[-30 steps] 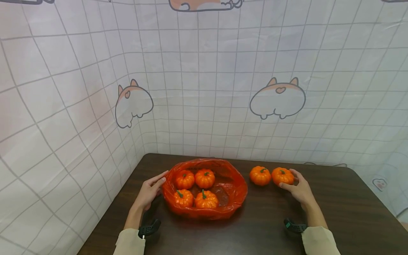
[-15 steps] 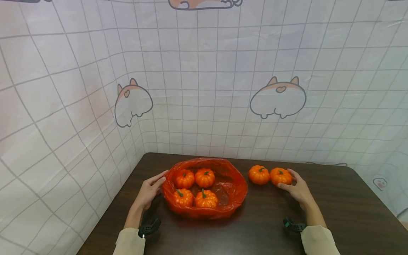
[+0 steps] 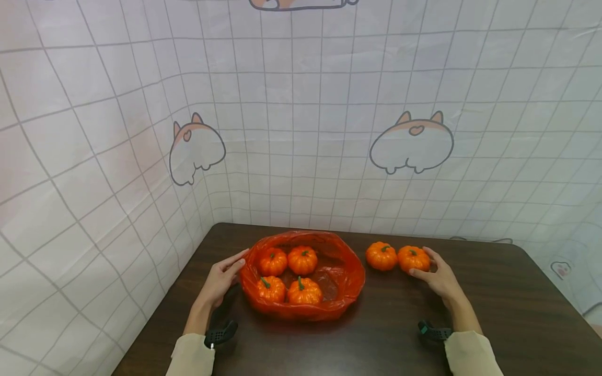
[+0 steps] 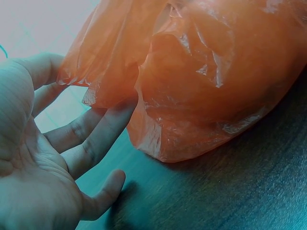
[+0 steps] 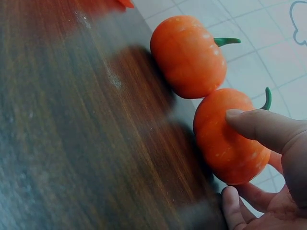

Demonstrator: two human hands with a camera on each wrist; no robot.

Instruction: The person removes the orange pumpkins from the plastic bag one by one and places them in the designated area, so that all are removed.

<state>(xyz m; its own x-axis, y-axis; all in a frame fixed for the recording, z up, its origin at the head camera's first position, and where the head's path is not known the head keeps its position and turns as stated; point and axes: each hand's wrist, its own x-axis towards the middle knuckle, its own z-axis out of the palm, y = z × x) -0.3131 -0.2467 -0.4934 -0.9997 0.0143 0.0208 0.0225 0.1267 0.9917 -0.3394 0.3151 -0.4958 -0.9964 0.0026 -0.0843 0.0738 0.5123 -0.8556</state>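
Note:
An orange-red plastic bag (image 3: 348, 282) lies wide open on the table with several small pumpkins (image 3: 303, 261) inside. At its left side my left hand (image 3: 220, 279) pinches the rim; in the left wrist view, the thin plastic bag (image 4: 192, 86) hangs between the thumb and fingers. To the right of the bag, two more small orange pumpkins with green stems sit side by side, touching. My right hand (image 3: 441, 279) grips the right pumpkin (image 3: 413, 259), its thumb across the near side and the fingers round the far side. The left pumpkin (image 3: 381, 256) is untouched.
The dark wood table (image 3: 376, 334) ends at a white checked cloth (image 3: 305, 156) behind and at the left. A dark band with a device sits on the left wrist (image 3: 221, 333) and another on the right wrist (image 3: 433, 331).
Both loose pumpkins and my right hand have shifted slightly to the left, mostly in the first half second. The left hand and the bag have stayed in place.

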